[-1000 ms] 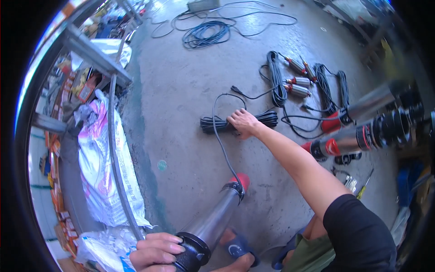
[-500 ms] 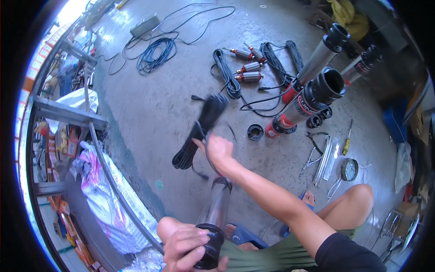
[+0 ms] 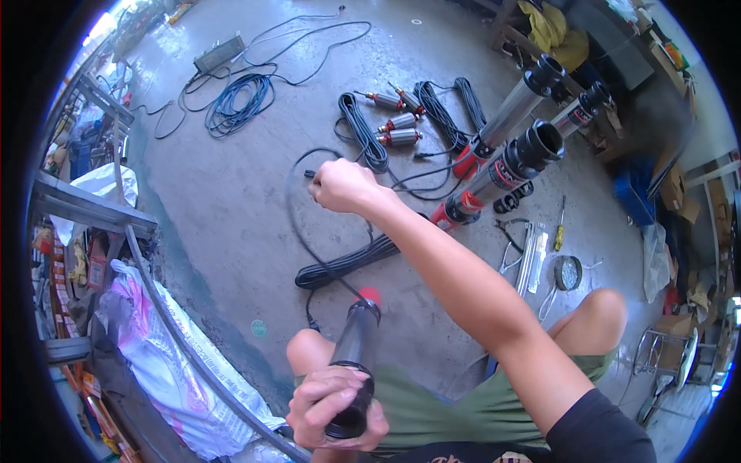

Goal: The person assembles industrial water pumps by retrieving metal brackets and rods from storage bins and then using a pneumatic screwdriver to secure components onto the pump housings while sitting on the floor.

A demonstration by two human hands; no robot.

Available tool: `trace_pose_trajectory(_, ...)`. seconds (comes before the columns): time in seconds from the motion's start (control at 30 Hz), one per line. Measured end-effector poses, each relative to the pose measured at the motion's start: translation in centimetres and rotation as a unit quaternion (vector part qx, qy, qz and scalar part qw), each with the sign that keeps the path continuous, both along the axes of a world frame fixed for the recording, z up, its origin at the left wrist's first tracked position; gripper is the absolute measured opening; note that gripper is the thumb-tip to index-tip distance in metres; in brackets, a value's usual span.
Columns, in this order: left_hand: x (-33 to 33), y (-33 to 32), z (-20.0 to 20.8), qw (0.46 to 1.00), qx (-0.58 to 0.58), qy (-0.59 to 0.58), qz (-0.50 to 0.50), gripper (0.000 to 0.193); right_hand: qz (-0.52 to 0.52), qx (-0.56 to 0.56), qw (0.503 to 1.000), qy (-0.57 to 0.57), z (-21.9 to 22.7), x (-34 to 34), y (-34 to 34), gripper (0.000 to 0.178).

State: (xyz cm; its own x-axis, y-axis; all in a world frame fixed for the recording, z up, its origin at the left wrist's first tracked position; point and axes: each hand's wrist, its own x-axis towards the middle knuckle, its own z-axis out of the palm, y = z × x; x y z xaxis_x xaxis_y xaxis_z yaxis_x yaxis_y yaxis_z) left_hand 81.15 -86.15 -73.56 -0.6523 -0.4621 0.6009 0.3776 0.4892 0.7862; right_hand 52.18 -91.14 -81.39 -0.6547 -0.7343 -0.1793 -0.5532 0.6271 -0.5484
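Observation:
My left hand (image 3: 330, 405) is wrapped round the black end of a tube-shaped submersible pump (image 3: 356, 339), which I hold slanting away from me. A red end shows at the pump's far tip, and a thin black cable (image 3: 318, 258) leaves it in a wide loop. That loop runs up to my right hand (image 3: 343, 185), whose fingers are closed on the cable beyond the pump. A small dark cable end sticks out beside those fingers. Below my right forearm, a tied bundle of black cable (image 3: 340, 268) lies on the floor, partly covered by the arm.
Three similar pumps stand at the right, the nearest one (image 3: 509, 174) with a red base. Near them are coiled cables (image 3: 363, 135) and several rotors (image 3: 399, 137). Pliers, metal strips (image 3: 534, 255), a screwdriver (image 3: 560, 224) and a round tin (image 3: 568, 272) lie closer. White sacks (image 3: 181, 347) are at left.
The black cable bundle has left my right hand and now lies on the floor. My right hand has moved up and left with the cable. My left hand still grips the pump.

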Motion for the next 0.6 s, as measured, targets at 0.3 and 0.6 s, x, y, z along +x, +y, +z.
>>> trace_pose_trajectory(0.3, -1.5, 4.6, 0.0, 0.994, 0.006, -0.004, 0.110, 0.040, 0.189, -0.004, 0.959, 0.213, -28.2, 6.6, 8.8, 0.062)
trace_pose_trajectory(0.6, -5.8, 10.8, 2.5, 0.953, 0.053, 0.017, 0.299, 0.030, 0.206, -0.238, 0.944, -0.099, -23.7, 6.3, 13.8, 0.049)
